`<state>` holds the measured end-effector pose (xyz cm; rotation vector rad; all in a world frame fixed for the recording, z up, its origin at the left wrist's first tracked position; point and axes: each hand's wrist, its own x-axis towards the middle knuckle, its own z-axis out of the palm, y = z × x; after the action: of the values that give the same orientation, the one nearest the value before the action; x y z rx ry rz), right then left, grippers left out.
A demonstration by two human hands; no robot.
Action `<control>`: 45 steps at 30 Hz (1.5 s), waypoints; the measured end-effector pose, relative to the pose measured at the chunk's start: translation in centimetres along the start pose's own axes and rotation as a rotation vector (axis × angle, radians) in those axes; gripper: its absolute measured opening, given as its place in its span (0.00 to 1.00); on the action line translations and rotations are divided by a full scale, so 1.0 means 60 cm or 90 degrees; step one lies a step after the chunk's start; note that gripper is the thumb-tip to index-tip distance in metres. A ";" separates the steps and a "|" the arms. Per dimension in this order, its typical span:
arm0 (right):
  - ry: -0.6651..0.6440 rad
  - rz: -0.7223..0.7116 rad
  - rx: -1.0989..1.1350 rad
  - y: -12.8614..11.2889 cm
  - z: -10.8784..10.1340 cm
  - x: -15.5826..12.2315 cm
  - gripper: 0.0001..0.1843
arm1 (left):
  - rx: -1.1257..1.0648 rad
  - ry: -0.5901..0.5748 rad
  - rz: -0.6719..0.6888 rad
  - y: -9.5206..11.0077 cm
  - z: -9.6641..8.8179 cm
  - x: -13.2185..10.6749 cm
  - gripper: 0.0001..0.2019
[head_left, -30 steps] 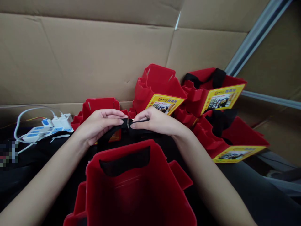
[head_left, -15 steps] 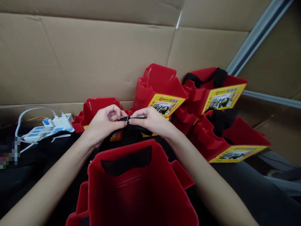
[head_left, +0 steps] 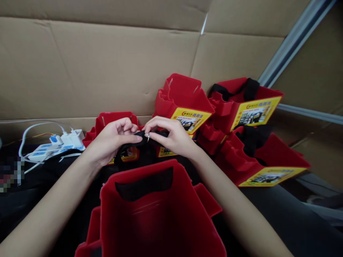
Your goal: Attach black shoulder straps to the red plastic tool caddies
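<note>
Close in front of me stands a red plastic box (head_left: pixel 160 217) with side pockets, its open top facing me. A black strap (head_left: pixel 144 189) shows against its inner far wall. Beyond the far rim, my left hand (head_left: pixel 115 137) pinches a black webbing strap (head_left: pixel 128 145) between thumb and fingers. My right hand (head_left: pixel 168 134) pinches the same strap at a small metal buckle (head_left: pixel 148 137). Both hands' fingertips almost meet there. How the strap threads through the buckle is partly hidden by the fingers.
Several more red boxes (head_left: pixel 184 91) with yellow labels stand behind and to the right, some with black straps. At left lies a white power strip (head_left: pixel 53 150) with plugs and cables. A cardboard wall (head_left: pixel 107 64) closes off the back; a metal frame bar (head_left: pixel 294 43) slants at right.
My right fingers have lifted and shifted their pinch around the buckle, which now shows tilted. My left thumb has moved slightly back along the strap. The red box has stayed put.
</note>
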<state>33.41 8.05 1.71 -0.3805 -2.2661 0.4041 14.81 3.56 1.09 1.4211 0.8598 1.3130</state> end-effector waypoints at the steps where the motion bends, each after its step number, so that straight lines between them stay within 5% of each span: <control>1: 0.015 0.000 -0.012 0.001 0.001 0.000 0.04 | 0.003 0.002 0.002 0.000 0.000 0.000 0.17; 8: 0.086 0.033 -0.057 0.005 0.019 -0.002 0.04 | 0.380 0.035 0.124 0.003 0.000 -0.002 0.04; 24: 0.054 -0.015 -0.026 0.006 0.004 0.001 0.04 | 0.332 0.038 0.119 0.004 0.002 -0.002 0.04; 29: 0.028 -0.014 0.035 0.015 -0.020 -0.002 0.06 | 0.285 0.046 0.046 0.018 -0.031 0.006 0.08; 39: 0.017 0.019 0.117 0.019 -0.050 -0.009 0.05 | 0.541 0.155 -0.113 0.045 -0.151 -0.001 0.09; 42: -0.016 0.020 0.100 0.016 -0.043 -0.007 0.04 | 0.580 0.134 -0.095 0.048 -0.137 -0.002 0.12; 45: -0.045 0.025 0.094 0.012 -0.033 -0.006 0.04 | 0.530 0.063 0.003 0.049 -0.085 -0.004 0.19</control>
<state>35.23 8.89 2.46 -0.3394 -2.2830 0.6102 9.41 3.50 3.48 1.9836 1.5831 1.0665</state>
